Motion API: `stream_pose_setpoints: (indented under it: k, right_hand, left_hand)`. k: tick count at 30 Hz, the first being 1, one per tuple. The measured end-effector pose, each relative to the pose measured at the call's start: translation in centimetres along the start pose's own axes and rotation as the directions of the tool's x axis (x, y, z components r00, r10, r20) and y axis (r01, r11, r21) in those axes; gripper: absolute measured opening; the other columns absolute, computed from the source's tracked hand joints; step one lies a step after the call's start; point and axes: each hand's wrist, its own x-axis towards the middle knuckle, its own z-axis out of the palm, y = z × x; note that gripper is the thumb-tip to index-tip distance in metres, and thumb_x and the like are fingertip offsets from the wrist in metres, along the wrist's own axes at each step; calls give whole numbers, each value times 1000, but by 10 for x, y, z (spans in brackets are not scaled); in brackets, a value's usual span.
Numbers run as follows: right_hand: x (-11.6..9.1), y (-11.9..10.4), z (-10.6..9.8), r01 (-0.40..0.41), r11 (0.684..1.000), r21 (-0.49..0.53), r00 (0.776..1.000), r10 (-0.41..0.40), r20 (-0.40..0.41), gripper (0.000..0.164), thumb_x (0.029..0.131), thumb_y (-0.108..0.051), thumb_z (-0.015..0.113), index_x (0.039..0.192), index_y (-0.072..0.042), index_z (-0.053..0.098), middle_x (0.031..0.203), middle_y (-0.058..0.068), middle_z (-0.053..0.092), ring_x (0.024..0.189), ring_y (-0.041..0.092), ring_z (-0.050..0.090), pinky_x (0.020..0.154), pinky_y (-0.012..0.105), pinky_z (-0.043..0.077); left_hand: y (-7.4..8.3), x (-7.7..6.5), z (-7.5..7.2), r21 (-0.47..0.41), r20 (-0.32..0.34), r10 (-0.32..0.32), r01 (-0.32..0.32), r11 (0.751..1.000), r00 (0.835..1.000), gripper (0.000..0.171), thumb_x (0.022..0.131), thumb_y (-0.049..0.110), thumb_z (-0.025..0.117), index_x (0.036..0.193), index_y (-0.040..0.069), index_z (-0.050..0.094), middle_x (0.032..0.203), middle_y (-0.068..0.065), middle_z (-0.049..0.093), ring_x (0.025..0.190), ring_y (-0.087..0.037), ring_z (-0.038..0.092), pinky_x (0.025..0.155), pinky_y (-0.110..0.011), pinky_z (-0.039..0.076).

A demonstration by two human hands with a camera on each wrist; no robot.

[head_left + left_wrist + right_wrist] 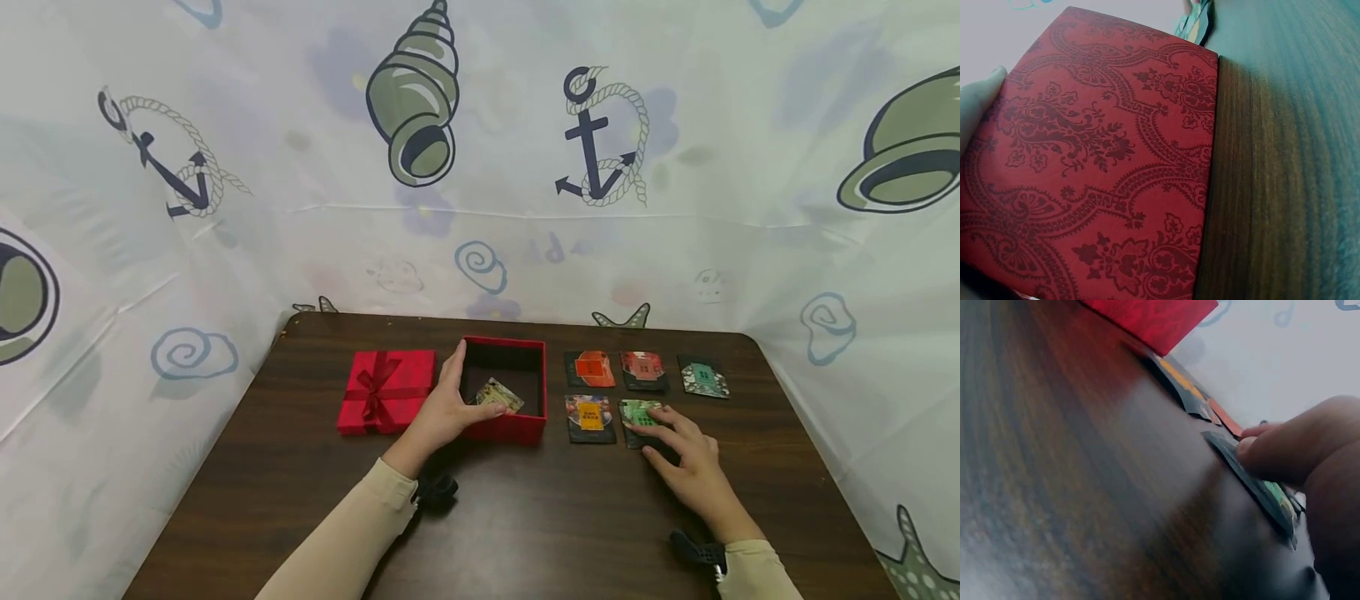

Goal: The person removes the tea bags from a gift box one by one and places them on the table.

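My left hand [442, 408] holds an open red gift box [510, 430] at its left front corner, with the thumb along the front rim. Inside the box lies a small yellowish packet [501, 396]. In the left wrist view the patterned red wall of the box [1097, 150] fills much of the picture. My right hand [690, 467] pinches a green-and-black flat packet [639, 413], thumb at its near edge and fingers on top. Seen from the right wrist, the thumb [1272, 450] presses the dark packet edge, close to the tabletop.
A red lid with a ribbon bow [386, 392] lies left of the box. Near the held packet are an orange packet [589, 369], a red one [643, 369], a teal one [703, 377] and a yellow-labelled one [589, 418]. Patterned cloth hangs behind the brown table [555, 517].
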Motion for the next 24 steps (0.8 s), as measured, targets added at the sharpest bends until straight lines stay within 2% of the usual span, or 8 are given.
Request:
stream_pose_setpoints:
  k: [7,11,14,15,17,20,24]
  right_hand:
    - [0,-3,2,-11,1000,30,999,12,-43,32,98,-6,80,126,-19,79,154,19,62,150,52,41,100,69,26]
    - [6,-19,7,59,996,74,993,-51,-110,32,96,6,77,120,-15,81,144,14,69,148,43,47,105,64,27]
    - [16,-48,11,159,982,103,981,-145,-132,34,94,11,76,114,-16,81,131,8,76,137,34,58,114,48,31]
    - [22,-59,12,195,975,109,975,-181,-127,34,93,11,77,112,-18,80,126,4,77,130,30,62,115,39,35]
    - [33,-83,12,246,962,121,966,-234,-106,36,94,9,77,111,-22,79,117,-3,76,117,20,66,107,26,43]
    - [55,-119,9,248,956,155,969,-245,-40,35,98,3,76,114,-28,77,111,-13,73,107,8,65,93,26,55]
    - [84,-157,9,192,952,239,978,-206,34,28,105,-7,71,117,-33,75,109,-13,71,92,5,62,77,32,57]
  left_hand:
    - [0,1,0,1,0,-3,3,1000,1000,131,82,50,93,176,41,3,183,0,15,166,-36,24,126,-71,36]
    - [-2,0,1,3,-2,-10,10,1000,1000,129,83,45,93,176,41,3,183,0,15,166,-36,24,125,-71,37]
    - [-2,0,1,7,1,-9,9,1000,1000,127,85,44,92,175,42,3,183,-1,14,166,-37,24,124,-71,38]
    - [-2,0,1,8,1,-7,7,1000,1000,127,85,44,92,175,42,3,183,-1,14,166,-37,24,124,-71,38]
    - [-1,0,2,8,2,-7,7,1000,1000,127,85,43,92,175,44,3,183,0,14,166,-37,24,124,-70,39]
    - [0,1,2,5,-1,-6,6,1000,1000,127,85,42,92,175,45,2,183,0,14,166,-37,24,124,-70,39]
    - [0,0,2,-1,-6,-5,5,1000,1000,128,85,42,93,175,43,2,183,-1,14,166,-37,24,125,-71,37]
